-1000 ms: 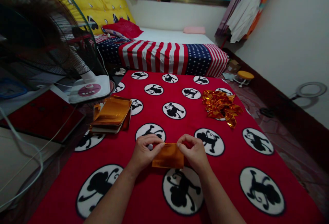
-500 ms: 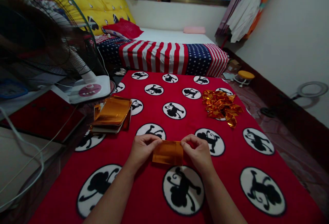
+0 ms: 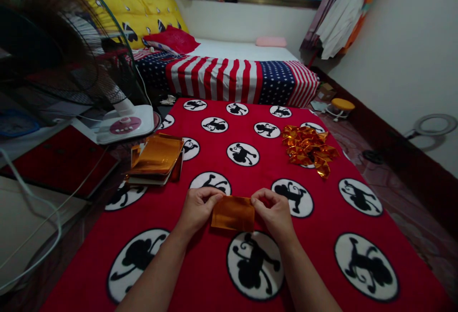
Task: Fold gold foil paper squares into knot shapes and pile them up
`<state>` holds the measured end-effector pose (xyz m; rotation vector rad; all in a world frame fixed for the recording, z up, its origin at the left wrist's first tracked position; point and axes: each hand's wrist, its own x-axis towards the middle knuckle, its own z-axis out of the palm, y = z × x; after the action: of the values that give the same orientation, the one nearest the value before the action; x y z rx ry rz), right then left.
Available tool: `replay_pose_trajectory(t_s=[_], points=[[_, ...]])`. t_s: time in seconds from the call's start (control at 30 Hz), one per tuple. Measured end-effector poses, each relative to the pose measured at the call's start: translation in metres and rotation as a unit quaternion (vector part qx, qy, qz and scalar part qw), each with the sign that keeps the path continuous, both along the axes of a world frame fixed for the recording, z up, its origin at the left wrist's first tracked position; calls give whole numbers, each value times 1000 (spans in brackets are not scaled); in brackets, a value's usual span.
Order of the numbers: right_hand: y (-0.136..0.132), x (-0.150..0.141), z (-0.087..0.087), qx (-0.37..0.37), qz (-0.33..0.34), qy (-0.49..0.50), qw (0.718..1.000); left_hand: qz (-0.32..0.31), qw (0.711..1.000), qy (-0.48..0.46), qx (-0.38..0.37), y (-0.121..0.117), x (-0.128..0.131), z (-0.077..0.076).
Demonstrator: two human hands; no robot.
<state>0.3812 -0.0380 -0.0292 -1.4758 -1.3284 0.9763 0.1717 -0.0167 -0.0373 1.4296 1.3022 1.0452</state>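
Midway between pinching left fingers (image 3: 211, 202) and right fingers (image 3: 261, 207), gold foil sheet (image 3: 233, 214), gripped by upper corners.

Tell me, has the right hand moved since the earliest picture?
Yes, slightly to the right: the right hand now reaches farther across the white monkey circle just behind it.

Sheet (image 3: 233, 214): shiny coppery orange, pretty plain
Stack (image 3: 161, 154): same orange on top, some pale edges below
Folded pieces (image 3: 304, 146): orange with bright gold glints
Cloth (image 3: 317, 235): loud red, white circles ringed in black, black monkey in each
Bedspread (image 3: 214, 78): red-and-white stripes plus navy with white stars
Cushion (image 3: 146, 9): bright yellow, black-and-white shapes
Fan base (image 3: 146, 117): white, kinda pinkish in the middle
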Motion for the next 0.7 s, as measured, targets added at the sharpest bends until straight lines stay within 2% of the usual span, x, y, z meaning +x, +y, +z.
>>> replay_pose_trajectory(t_s=[0.13, 0.3, 0.43, 0.7], points=[[3, -1, 2, -26, 41, 61, 997, 0, 1000, 0, 13, -1, 2, 2], [4, -7, 11, -49, 74, 62, 994, -19, 1000, 4, 19, -3, 7, 3], [4, -15, 12, -71, 78, 61, 993, -23, 999, 2, 28, -3, 10, 1], [3, -24, 3, -50, 58, 86, 993, -43, 998, 22, 47, -4, 10, 4]])
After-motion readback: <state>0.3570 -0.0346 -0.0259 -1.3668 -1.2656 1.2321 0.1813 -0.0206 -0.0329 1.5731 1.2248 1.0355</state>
